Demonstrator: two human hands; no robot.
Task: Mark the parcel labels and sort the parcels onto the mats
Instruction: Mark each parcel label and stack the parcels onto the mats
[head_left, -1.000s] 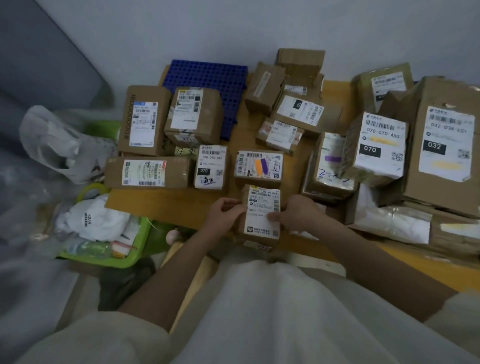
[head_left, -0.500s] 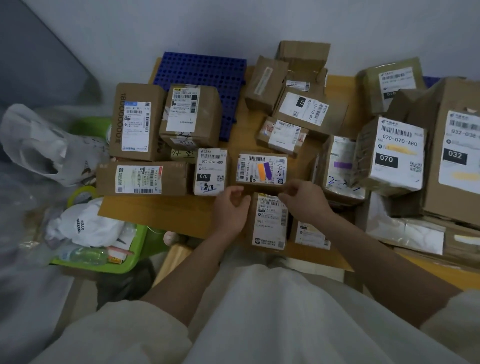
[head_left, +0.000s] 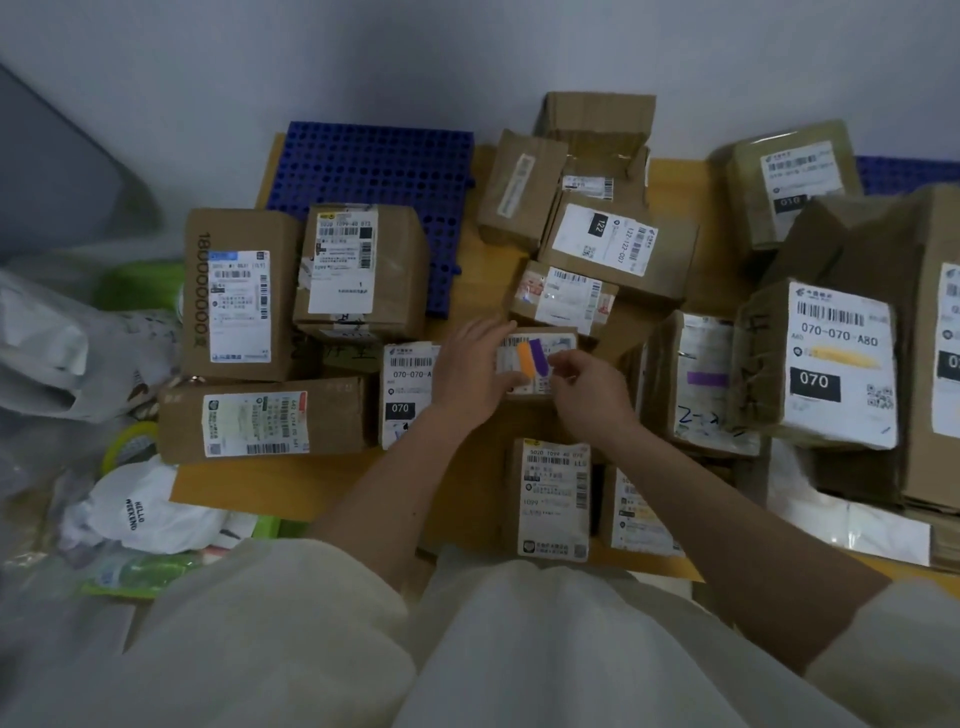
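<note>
A small brown parcel (head_left: 560, 345) with orange and purple marks (head_left: 532, 358) on its label lies in the middle of the wooden table (head_left: 249, 486). My left hand (head_left: 467, 371) covers its left half, fingers over the far edge and thumb at the near edge. My right hand (head_left: 592, 395) has its fingertips pinched against the label's right part. Another labelled parcel (head_left: 553, 499) lies free at the front edge, just below my hands. A blue grid mat (head_left: 374, 166) lies at the back left, with two boxes overlapping its near edge.
Many labelled boxes crowd the table: a "070" parcel (head_left: 405, 395) left of my hands, a big "070" box (head_left: 836, 364) and taller ones at right. A second blue mat (head_left: 904, 174) peeks out at the far right. A green basket (head_left: 130, 571) and plastic bag (head_left: 52, 343) sit left, below the table.
Both hands let go of the front parcel, which now lies at the table's edge. They moved forward onto the small parcel with the orange and purple marks.
</note>
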